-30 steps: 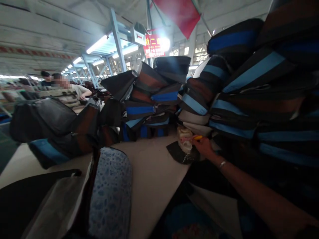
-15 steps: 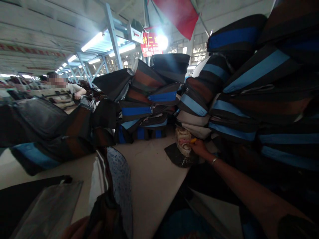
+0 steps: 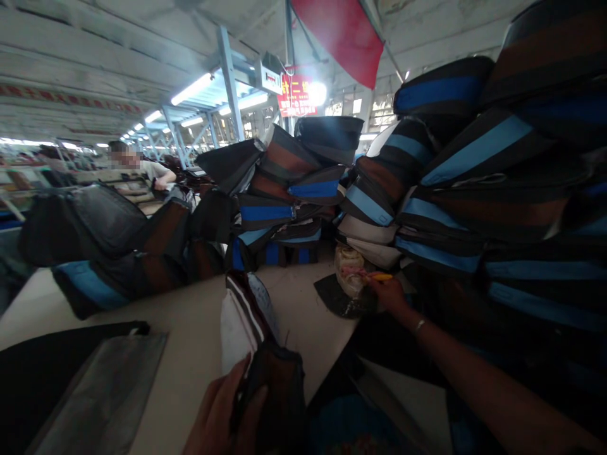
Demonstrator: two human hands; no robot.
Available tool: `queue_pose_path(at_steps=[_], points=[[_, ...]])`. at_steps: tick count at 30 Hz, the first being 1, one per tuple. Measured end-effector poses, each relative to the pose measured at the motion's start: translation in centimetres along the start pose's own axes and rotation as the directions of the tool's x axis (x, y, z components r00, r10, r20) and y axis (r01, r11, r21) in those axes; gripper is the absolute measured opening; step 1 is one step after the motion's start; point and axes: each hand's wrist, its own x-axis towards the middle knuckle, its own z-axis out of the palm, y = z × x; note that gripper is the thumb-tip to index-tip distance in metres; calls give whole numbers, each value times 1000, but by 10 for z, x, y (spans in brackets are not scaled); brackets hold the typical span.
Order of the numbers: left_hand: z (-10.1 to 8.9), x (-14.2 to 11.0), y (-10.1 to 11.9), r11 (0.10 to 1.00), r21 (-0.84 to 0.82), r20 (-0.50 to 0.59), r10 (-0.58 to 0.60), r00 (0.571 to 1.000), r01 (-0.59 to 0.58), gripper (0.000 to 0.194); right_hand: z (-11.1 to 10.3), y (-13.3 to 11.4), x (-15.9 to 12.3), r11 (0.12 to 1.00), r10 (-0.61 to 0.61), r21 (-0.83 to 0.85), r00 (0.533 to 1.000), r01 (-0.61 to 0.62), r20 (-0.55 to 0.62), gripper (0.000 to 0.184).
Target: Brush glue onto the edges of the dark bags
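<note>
My right hand is closed on a small brush with a yellow-orange handle. The brush's pinkish end is at the mouth of a crusted tan pot, and whether it touches the contents is too unclear to tell. A dark scrap of cloth lies under the pot, marked with pale spots. At the bottom centre, my left hand grips a layered fabric piece, dark with a brown panel. White and patterned layers stand up at its far end. The left fingertips are partly hidden by the cloth.
Stacks of dark fabric pieces with blue and brown bands rise at the right and back. More pieces lie along the table's left side. A grey sheet lies at front left on the pale table. Another person works beyond.
My left hand has come further into view, carrying the fabric piece rightward. Its patterned side has turned mostly away. My right hand remains at the pot, with more of the yellow handle showing.
</note>
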Motion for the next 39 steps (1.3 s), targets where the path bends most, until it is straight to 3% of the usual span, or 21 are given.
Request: queue_pose_path(at_steps=[4,7,10,15,17,20,23,26,30,33,37,39], points=[[0,11,25,1000,-31,33,3,999,-2,33,0,-12,-4,990,140,16,987,-139,-80,34],[0,17,42,993,-120,81,6,997,3,31,-11,-38,-13,987,152,67,979,-144,-136,39],[2,23,53,976,-215,160,11,987,24,35,-29,-86,-22,983,72,176,983,-42,-170,41],[15,31,66,941,-329,243,7,970,76,34,-62,-199,-59,907,-178,363,975,214,-132,35],[20,31,70,932,-353,258,8,966,87,33,-66,-238,-76,828,-373,426,925,365,-69,24],[24,30,75,925,-371,258,14,966,86,31,-59,-272,-92,705,-650,406,759,582,38,10],[22,29,77,922,-379,253,18,967,83,31,-52,-275,-94,625,-772,332,624,707,123,7],[19,26,75,917,-389,249,13,968,88,30,-59,-266,-89,592,-806,239,559,770,194,7],[20,24,69,911,-406,224,23,974,72,28,-77,-263,-90,562,-827,172,546,809,131,7],[23,23,69,909,-412,229,41,973,59,28,-71,-271,-96,568,-820,256,563,782,102,6],[22,20,68,908,-414,216,27,976,67,26,-57,-275,-99,533,-846,284,500,797,183,7],[21,18,67,903,-424,222,21,975,78,27,-57,-273,-99,568,-823,231,538,790,184,8]])
